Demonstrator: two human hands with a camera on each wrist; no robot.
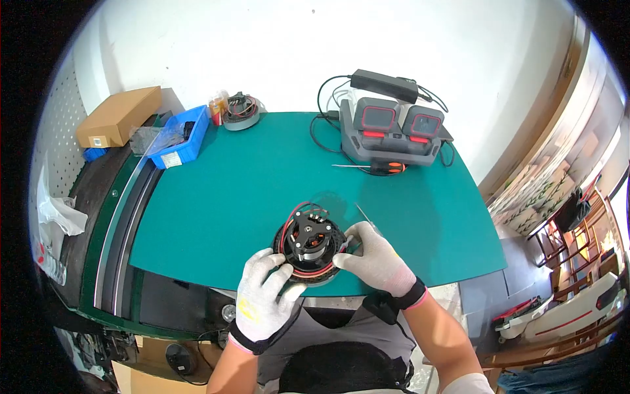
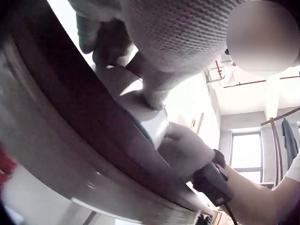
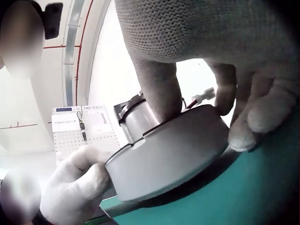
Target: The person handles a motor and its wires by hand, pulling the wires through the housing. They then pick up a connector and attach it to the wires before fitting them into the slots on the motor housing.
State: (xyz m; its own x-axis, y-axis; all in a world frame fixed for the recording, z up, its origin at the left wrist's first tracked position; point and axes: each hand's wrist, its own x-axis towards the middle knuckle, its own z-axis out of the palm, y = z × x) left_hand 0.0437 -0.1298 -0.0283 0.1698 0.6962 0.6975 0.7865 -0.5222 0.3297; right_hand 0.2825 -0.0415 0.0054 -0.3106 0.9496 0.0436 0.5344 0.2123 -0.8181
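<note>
A round grey housing [image 3: 168, 154] with a black three-armed motor [image 1: 310, 235] and red and black wires stands near the front edge of the green table. My gloved left hand [image 1: 265, 297] holds its left rim, fingers on the edge. On the other side my gloved right hand [image 1: 378, 259] grips the rim with the thumb at the inner side. A white connector [image 3: 204, 95] on a red wire sticks up beside the right fingers. A thin metal shaft [image 1: 363, 213] shows just beyond the right hand. In the left wrist view the left hand [image 2: 173, 37] is close and dark.
A charger with two batteries [image 1: 392, 134] stands at the back right, an orange-handled screwdriver [image 1: 388, 168] before it. At the back left are a second motor unit [image 1: 241, 113], a blue bin [image 1: 186, 152] and a cardboard box [image 1: 121, 117]. The table [image 1: 230, 190] has a curved front edge.
</note>
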